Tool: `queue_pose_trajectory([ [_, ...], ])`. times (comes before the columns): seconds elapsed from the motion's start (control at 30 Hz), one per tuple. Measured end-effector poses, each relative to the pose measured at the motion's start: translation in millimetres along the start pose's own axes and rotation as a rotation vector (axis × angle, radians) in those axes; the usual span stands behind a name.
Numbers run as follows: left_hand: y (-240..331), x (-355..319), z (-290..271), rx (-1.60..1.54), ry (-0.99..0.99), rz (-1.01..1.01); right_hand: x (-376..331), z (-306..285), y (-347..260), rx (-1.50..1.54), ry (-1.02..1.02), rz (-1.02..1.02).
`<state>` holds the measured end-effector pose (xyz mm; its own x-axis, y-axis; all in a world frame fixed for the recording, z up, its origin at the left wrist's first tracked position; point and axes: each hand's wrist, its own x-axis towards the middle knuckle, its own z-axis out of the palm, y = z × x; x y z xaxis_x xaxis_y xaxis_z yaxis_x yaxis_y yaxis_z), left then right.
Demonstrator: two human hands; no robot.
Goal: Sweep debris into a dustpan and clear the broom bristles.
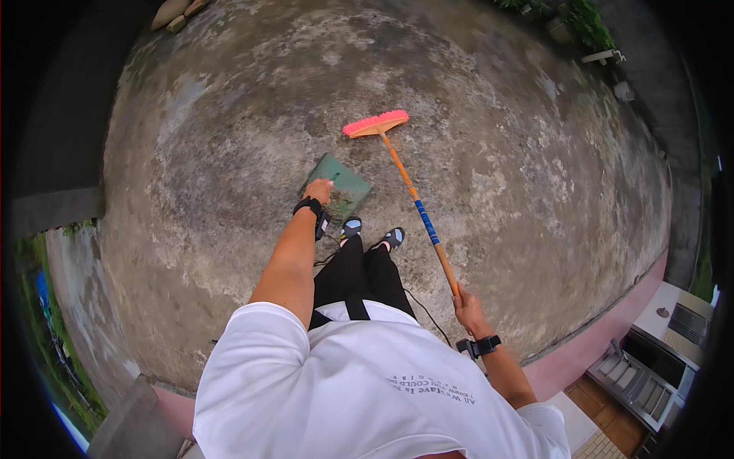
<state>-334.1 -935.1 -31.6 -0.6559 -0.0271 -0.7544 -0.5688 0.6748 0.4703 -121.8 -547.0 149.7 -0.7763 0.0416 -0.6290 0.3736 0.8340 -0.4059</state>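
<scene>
A green dustpan [353, 184] hangs or rests just ahead of my feet, with dry brown debris near its middle. My left hand [319, 191] is closed at its left side, apparently around its handle, which the fingers mostly hide. On the right, my right hand [469, 310] wraps round the lower end of a long orange pole with a blue band. That pole belongs to a broom [397, 159]; its pink bristle head [375, 125] lies out ahead, beyond the dustpan, bristles turned away from me.
Stained concrete ground [252, 99] spreads all around. Stones [172, 14] lie at the far left. Potted plants [585, 23] and a white pipe [603, 56] stand at the far right by a dark wall. A pink low wall [604, 314] runs along the near right. My shoes [393, 238] are close to the dustpan.
</scene>
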Motion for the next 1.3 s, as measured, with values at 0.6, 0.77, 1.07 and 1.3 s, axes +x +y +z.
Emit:
queue_pose_trajectory([
  [0.6,-6.0,14.2,18.6,0.038,0.142,0.049,-30.0,16.0,-13.5,0.429,-0.012,0.282],
  [0.77,-6.9,20.9,16.5,0.068,0.104,-0.006,-81.4,54.8,31.4,0.254,-0.046,0.127],
  [1.07,-28.3,36.3,24.7,0.207,0.353,0.278,-161.2,-18.6,-71.4,1.574,-0.124,1.077],
  [1.3,-40.9,26.3,19.8,0.120,0.254,0.129,-88.8,15.8,-2.6,0.686,-0.203,0.269],
])
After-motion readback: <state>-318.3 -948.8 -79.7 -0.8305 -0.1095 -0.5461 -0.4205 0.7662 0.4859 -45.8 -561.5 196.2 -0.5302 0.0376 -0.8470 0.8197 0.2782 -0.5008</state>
